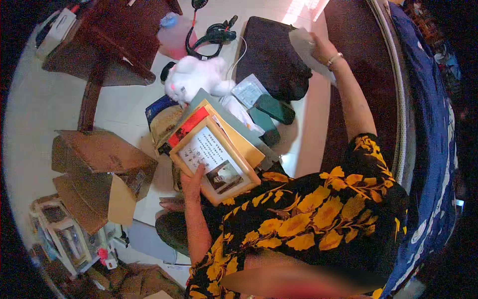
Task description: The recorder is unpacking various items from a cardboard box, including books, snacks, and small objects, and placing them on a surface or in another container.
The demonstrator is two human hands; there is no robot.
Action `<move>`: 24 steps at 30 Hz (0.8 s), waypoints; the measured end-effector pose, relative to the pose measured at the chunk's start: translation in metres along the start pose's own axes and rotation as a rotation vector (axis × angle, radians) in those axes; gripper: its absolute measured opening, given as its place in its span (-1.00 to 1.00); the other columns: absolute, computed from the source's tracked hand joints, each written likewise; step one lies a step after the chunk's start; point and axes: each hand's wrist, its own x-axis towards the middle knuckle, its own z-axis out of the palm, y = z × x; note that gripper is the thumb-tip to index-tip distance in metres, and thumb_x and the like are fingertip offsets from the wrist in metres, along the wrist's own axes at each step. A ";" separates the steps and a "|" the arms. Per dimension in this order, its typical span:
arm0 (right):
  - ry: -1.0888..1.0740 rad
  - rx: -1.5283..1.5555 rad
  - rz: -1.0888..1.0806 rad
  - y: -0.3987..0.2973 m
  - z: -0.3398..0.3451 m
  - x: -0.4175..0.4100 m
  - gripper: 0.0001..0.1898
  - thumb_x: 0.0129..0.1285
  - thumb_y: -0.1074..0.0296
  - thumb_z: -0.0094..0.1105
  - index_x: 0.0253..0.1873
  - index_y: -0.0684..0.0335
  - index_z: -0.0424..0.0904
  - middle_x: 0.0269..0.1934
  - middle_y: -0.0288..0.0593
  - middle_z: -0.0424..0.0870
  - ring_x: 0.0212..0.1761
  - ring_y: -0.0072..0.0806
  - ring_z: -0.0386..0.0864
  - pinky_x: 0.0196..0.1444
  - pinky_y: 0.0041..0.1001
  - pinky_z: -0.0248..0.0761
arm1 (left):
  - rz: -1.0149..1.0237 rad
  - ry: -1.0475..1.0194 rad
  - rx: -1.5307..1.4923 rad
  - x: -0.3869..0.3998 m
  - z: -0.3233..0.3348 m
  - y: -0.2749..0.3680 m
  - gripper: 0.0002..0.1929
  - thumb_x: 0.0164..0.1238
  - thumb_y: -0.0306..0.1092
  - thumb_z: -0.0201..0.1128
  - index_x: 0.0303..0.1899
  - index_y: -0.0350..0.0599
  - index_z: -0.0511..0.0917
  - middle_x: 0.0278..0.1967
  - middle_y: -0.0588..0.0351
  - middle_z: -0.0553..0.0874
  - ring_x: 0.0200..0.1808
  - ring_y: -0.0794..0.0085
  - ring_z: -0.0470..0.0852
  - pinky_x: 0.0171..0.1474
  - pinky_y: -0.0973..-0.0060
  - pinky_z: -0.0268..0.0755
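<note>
My left hand (pixel 192 183) grips the lower left edge of a wooden picture frame (pixel 218 162), which holds a page with writing and a photo. Under the frame lie a red folder or booklet (pixel 190 125), a yellow envelope or folder (pixel 248 149) and a grey-green board (pixel 207 99). My right hand (pixel 323 48), with a bangle or watch on the wrist, is stretched out to the upper right and holds a thin pale sheet or flat bag (pixel 302 45) beside a black fabric bag (pixel 270 56). A white plush toy (pixel 190 78) lies beyond the board, and dark green objects (pixel 274 108) lie to its right.
An open cardboard box (pixel 101 153) stands at the left, dark wooden furniture (pixel 112 41) above it. A pink container with a blue top (pixel 175 35) and black corded items (pixel 216 35) are at the top. Framed items (pixel 65 231) are lower left; blue patterned fabric (pixel 429 149) hangs at the right.
</note>
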 end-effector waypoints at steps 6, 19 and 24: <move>-0.095 0.054 -0.137 0.021 0.092 0.040 -0.57 0.09 0.35 0.20 0.11 0.15 0.43 -0.08 0.15 0.59 -0.06 -0.06 0.59 -0.04 -0.25 0.44 | 0.030 -0.031 -0.068 0.000 0.010 0.010 -0.51 0.12 -0.38 0.38 0.08 -0.26 0.41 -0.03 0.07 0.59 -0.04 0.40 0.57 0.04 0.45 0.43; 0.198 0.458 0.396 0.026 0.090 -0.021 -0.34 -0.02 0.22 0.44 0.15 0.33 0.31 -0.09 -0.02 0.59 -0.16 -0.24 0.59 -0.14 -0.28 0.49 | 0.029 0.071 -0.209 0.009 -0.002 -0.022 -0.51 0.07 -0.41 0.40 0.06 -0.25 0.44 -0.09 0.09 0.63 -0.09 0.39 0.60 -0.02 0.45 0.45; 0.025 1.336 0.440 -0.027 0.074 -0.011 -0.58 0.19 0.40 0.25 0.11 0.41 0.37 -0.09 -0.05 0.60 -0.17 -0.33 0.61 -0.12 -0.41 0.54 | -0.020 -0.004 -0.101 0.020 -0.015 -0.031 -0.32 -0.05 -0.42 0.47 0.16 -0.25 0.34 -0.02 0.06 0.58 -0.05 0.37 0.58 0.03 0.39 0.45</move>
